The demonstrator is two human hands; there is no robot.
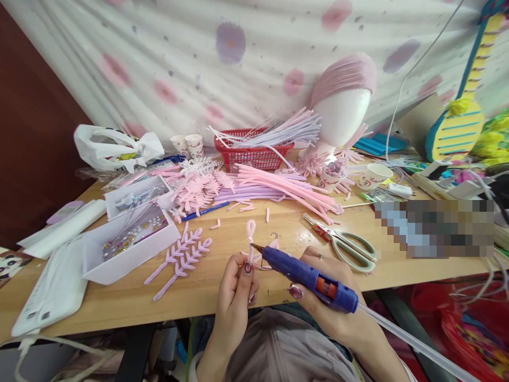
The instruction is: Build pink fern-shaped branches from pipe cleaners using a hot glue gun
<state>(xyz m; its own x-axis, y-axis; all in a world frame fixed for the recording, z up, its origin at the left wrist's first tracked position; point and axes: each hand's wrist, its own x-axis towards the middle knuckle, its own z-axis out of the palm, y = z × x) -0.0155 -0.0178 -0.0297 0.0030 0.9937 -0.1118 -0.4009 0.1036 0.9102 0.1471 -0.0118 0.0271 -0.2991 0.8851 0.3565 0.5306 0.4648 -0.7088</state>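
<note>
My right hand [330, 297] is wrapped round a blue glue gun [306, 276], whose metal tip points left at a small pink pipe-cleaner piece [251, 233]. My left hand [237, 289] pinches the lower end of that pink piece between thumb and fingers, holding it upright over the wooden table [119, 297]. A clear glue stick trails from the back of the gun toward the lower right.
Two pink leaf-shaped pipe-cleaner pieces [181, 257] lie left of my hands. Green-handled scissors [345, 245] lie to the right. White trays [127, 244] of beads stand at the left, a pile of pink pipe cleaners [278, 185], a red basket [254, 151] and a foam head [342, 111] behind.
</note>
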